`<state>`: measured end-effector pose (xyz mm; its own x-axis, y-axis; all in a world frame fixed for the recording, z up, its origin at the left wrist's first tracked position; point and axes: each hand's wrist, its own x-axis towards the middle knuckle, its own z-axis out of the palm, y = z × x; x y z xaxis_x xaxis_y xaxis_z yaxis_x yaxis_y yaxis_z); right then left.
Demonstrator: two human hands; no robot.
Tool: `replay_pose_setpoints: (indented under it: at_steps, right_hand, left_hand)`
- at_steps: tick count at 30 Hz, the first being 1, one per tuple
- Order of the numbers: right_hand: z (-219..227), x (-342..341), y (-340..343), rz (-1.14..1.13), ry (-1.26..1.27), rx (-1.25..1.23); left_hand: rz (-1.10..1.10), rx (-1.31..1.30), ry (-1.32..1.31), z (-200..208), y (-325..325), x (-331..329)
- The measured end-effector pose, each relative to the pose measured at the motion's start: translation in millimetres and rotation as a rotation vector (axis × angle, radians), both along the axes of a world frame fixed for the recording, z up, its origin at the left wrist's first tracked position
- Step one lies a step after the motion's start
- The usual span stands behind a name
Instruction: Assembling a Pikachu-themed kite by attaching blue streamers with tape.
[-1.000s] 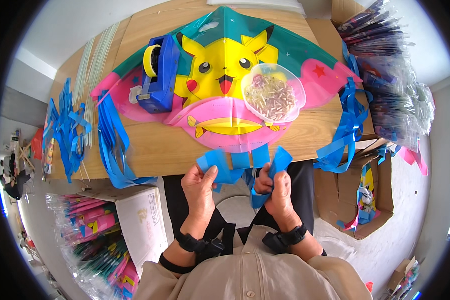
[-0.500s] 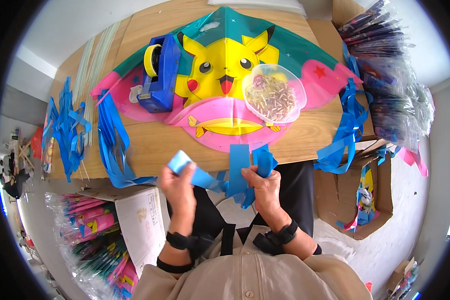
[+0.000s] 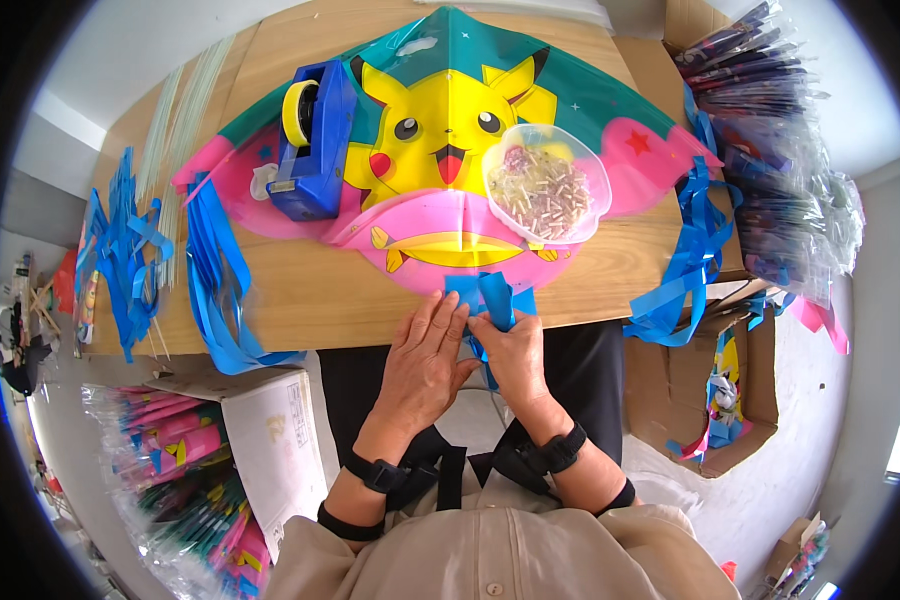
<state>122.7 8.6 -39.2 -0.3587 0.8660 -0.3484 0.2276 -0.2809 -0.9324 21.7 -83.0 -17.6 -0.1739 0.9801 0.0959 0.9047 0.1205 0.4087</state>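
A printed plastic kite (image 3: 450,120), green and pink with a yellow cartoon figure, lies spread on the wooden table. Blue ribbon tails (image 3: 496,296) meet its lower pink edge near the table's front. My left hand (image 3: 422,362) lies with fingers stretched out, its fingertips on a blue strip beside the table edge. Just right of it, my right hand (image 3: 512,362) is closed on a folded blue ribbon that sticks up from the fingers. A strip's lower end shows between the hands; the rest of it is hidden by them.
On the kite stand a blue tape dispenser (image 3: 315,150) and a clear tub (image 3: 547,185) of small tubular pieces. Blue ribbon bundles hang at left (image 3: 210,275) and right (image 3: 692,255). Thin rods (image 3: 195,100) lie at the far left. Below are cardboard boxes (image 3: 760,400) and bagged kites (image 3: 175,440).
My left hand has moved right and up to the table edge and lies flat; the blue strip it held out to the left is no longer stretched there. My right hand has risen slightly with its ribbon.
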Motion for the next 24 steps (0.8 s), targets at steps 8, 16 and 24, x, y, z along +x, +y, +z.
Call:
replay_pose_setpoints:
  at_steps: [8,16,24]
  right_hand:
    - [-3.8,18.1,-7.2,0.104,-0.124,0.445]
    - [7.8,28.5,-6.9,0.539,-0.504,0.824]
    - [6.8,26.1,-2.8,0.566,-0.532,0.867]
  left_hand:
    - [0.057,-0.015,0.041,-4.9,-3.9,12.4]
    - [0.076,-0.008,0.091,-10.9,-4.8,19.5]
    - [0.093,-0.011,0.082,-14.3,-3.5,20.2]
